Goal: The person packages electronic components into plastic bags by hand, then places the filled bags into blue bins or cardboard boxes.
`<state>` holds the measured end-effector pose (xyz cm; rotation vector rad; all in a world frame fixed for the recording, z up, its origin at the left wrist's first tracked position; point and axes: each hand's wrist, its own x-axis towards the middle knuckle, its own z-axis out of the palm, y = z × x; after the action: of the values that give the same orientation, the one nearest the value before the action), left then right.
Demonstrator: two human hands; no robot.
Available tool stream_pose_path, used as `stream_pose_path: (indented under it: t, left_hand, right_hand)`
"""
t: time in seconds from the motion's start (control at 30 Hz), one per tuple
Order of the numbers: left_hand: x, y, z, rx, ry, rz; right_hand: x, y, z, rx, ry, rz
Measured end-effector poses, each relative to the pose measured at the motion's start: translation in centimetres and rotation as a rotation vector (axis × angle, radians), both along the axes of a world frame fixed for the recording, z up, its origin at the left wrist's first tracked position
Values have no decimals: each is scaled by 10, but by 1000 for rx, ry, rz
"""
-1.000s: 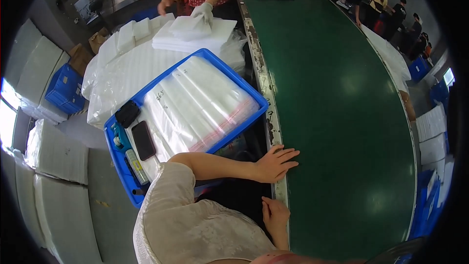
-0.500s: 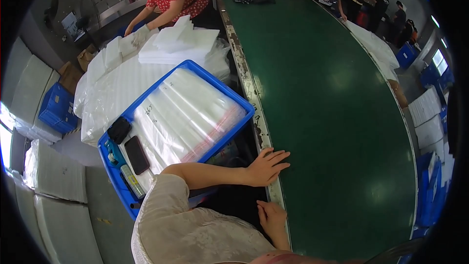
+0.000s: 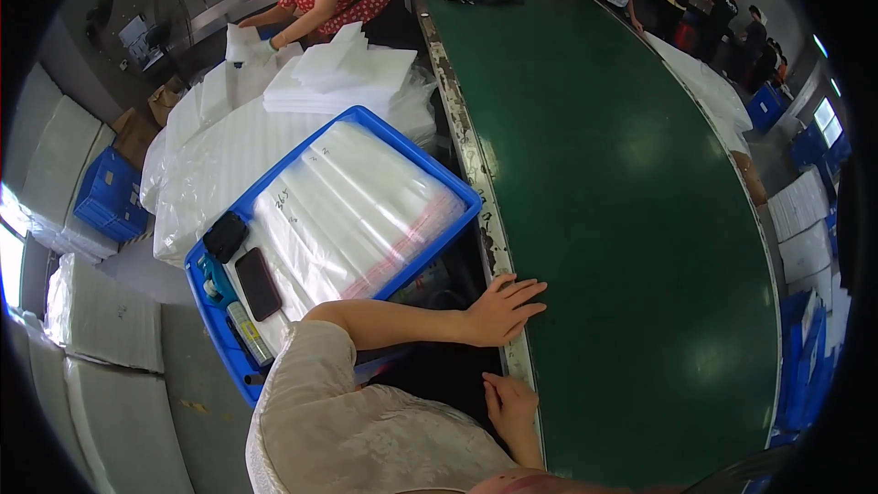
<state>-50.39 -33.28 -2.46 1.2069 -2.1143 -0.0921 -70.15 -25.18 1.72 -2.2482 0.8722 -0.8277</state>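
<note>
Green belt (image 3: pixel 631 247) lies at three o'clock from the left hand (image 3: pixel 506 313), its parted fingertips over the edge; at six o'clock, the right hand (image 3: pixel 514 405) curls beside the rim (image 3: pixel 519 359), closure unclear.

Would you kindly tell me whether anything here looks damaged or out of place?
The rail beside the green belt looks worn, its pale paint chipped off in dark patches. The blue tray sits askew to it.

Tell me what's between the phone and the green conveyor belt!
In the head view, from the smartphone to the green conveyor belt: stacked plastic bags, the blue tray's rim, a dark gap, then the scuffed metal edge.
</note>
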Motion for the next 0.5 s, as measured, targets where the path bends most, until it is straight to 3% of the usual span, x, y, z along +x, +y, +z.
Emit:
stream_pose_path:
  t: [0.5]
  left_hand:
    - [-2, -1, 9, 3, -51, -33]
  right_hand:
    - [-7, 1, 0, -30, -24, -12]
